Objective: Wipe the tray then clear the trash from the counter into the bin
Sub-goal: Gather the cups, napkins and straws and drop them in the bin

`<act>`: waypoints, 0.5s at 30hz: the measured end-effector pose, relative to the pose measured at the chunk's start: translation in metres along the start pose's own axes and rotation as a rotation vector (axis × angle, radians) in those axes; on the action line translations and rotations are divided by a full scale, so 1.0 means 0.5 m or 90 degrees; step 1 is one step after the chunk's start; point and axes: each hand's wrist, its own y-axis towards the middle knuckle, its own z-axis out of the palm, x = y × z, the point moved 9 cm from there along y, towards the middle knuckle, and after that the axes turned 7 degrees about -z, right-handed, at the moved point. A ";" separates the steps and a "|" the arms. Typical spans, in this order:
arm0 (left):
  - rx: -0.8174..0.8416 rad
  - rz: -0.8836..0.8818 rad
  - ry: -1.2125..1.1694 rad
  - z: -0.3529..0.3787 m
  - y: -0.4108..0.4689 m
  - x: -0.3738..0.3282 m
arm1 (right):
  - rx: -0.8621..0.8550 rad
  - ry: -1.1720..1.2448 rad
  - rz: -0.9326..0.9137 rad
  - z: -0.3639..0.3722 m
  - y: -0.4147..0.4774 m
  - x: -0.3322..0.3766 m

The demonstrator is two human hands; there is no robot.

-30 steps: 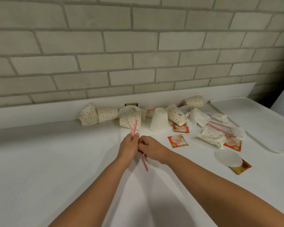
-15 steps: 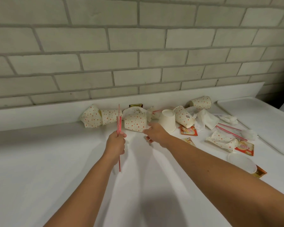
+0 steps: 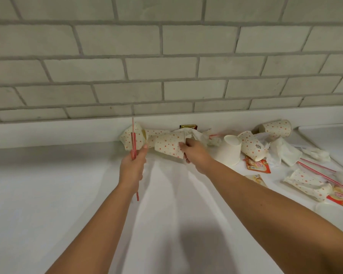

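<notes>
My left hand point(image 3: 132, 168) grips a bunch of red-striped straws point(image 3: 133, 144) upright in its fist, over the white counter point(image 3: 67, 194). My right hand point(image 3: 196, 155) holds a red-dotted paper cup point(image 3: 167, 144) lying on its side by the back ledge. More dotted cups point(image 3: 252, 145) lie around it, and a plain white cup point(image 3: 229, 149) stands upside down just right of my right hand. The white tray point(image 3: 329, 135) shows at the far right edge. No bin is in view.
Crumpled napkins point(image 3: 285, 149), red sachets point(image 3: 257, 165), two more straws point(image 3: 319, 171), a flattened dotted cup point(image 3: 307, 182) and a white lid point(image 3: 333, 214) litter the right side. A brown packet point(image 3: 188, 126) leans on the ledge under the brick wall point(image 3: 166, 66).
The straws passed fully into my left hand, which raised them upright. My right hand let go of them, reached to the back and took hold of the dotted cup.
</notes>
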 end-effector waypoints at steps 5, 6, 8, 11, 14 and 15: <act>0.012 -0.011 -0.007 -0.020 0.020 -0.028 | 0.182 0.053 -0.061 0.115 -0.013 0.067; 0.015 -0.007 -0.002 -0.024 0.023 -0.031 | 0.192 0.058 -0.060 0.128 -0.012 0.072; 0.025 -0.001 -0.003 -0.037 0.029 -0.032 | 0.199 0.060 -0.056 0.141 -0.007 0.079; 0.008 -0.013 -0.021 -0.070 0.039 -0.025 | 0.227 0.022 -0.056 0.161 0.000 0.086; -0.041 -0.023 -0.055 -0.116 0.046 -0.017 | 0.201 -0.023 -0.058 0.172 0.022 0.100; -0.049 -0.023 -0.067 -0.128 0.048 -0.015 | 0.181 -0.050 -0.063 0.172 0.034 0.109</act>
